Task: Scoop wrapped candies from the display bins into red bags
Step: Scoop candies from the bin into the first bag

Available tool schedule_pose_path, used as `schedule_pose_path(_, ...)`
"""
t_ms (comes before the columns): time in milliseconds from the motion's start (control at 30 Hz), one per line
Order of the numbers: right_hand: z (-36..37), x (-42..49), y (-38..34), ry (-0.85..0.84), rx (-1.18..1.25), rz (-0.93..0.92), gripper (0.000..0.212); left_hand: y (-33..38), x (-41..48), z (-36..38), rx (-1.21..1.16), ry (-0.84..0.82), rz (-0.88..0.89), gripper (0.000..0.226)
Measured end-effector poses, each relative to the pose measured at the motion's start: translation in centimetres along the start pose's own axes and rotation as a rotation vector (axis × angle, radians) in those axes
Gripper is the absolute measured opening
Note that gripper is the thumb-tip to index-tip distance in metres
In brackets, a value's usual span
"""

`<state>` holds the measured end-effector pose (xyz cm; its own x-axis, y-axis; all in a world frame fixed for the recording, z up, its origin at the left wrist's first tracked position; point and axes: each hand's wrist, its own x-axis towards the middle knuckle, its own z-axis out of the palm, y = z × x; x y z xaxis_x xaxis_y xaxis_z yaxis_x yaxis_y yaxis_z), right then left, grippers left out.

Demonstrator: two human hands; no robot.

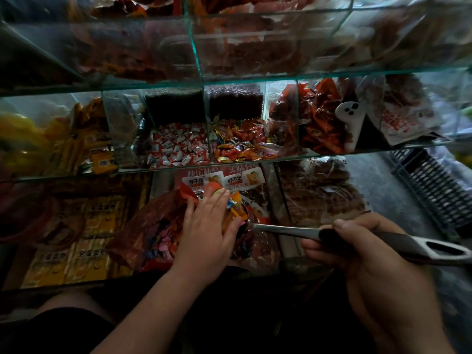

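Left hand (209,226): fingers straight and close together, laid flat on a small heap of wrapped candies (233,206). Nothing is pinched. The palm covers the scoop's bowl, so I cannot tell how full it is.

Right hand (362,254): fingers curled round the dark handle of the scoop (283,229), thumb on top. The steel shaft runs level from this hand leftward and ends beneath the left hand's fingers.

Red bag (150,226): it lies slumped on the lowest shelf, just left of the left hand, mouth toward the scoop. More coloured wrappers show through its thin film.

Display: a glass display case (196,60) with tiered compartments stands directly ahead. On the middle tier, one bin holds red-and-white candies (178,148). The bin beside it, to the right, holds orange and gold candies (242,146).

Surroundings: yellow packets (76,241) fill the lower compartment to the left of the bag. A black slatted crate (434,187) sits on the floor at far right, well apart from both hands.
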<state>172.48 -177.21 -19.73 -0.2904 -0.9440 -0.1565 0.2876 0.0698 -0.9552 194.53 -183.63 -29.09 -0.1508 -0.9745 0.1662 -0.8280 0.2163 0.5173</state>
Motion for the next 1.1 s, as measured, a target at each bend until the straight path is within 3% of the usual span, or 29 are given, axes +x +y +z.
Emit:
schedule_pose_path(133, 0.8, 0.6, -0.6, -0.008, 0.026, -0.04, 0.038, 0.4, 1.5, -0.9, 0.035, 0.026, 0.065, 0.063)
schedule_pose_path(333, 1.4, 2.1, -1.8, 0.053, 0.104, -0.08, 0.046, 1.8, 5.9, -1.7, 0.03, 0.039, 0.144, 0.061)
schedule_pose_path(533, 2.4, 5.4, -3.6, 0.138, 0.221, -0.077, 0.023, 3.0, 13.0, -1.6, 0.1, 0.135, 0.219, 0.059)
schedule_pose_path(667, 3.8, 8.7, -3.1, 0.216, 0.275, 0.004, 0.009, 3.2, 16.2, -1.0, -0.009, 0.108, 0.109, 0.062)
schedule_pose_path(800, 6.7, 13.4, -1.7, 0.224, 0.326, 0.027, 0.01, 2.7, 14.5, -0.9, -0.193, 0.213, 0.002, 0.058)
schedule_pose_path(900, 9.3, 17.4, 0.0, 0.175, 0.031, -0.112, 0.009, 1.6, 12.2, -0.9, -0.163, 0.24, -0.029, 0.055)
schedule_pose_path(1033, 10.4, 21.2, 2.3, -0.078, -0.691, -0.618, 0.004, 0.7, 10.9, -0.9, -0.136, 0.195, -0.098, 0.057)
schedule_pose_path(1100, 9.6, 22.2, 2.8, -0.211, -1.006, -0.761, 0.016, 0.4, 10.6, -1.0, -0.125, 0.181, -0.093, 0.057)
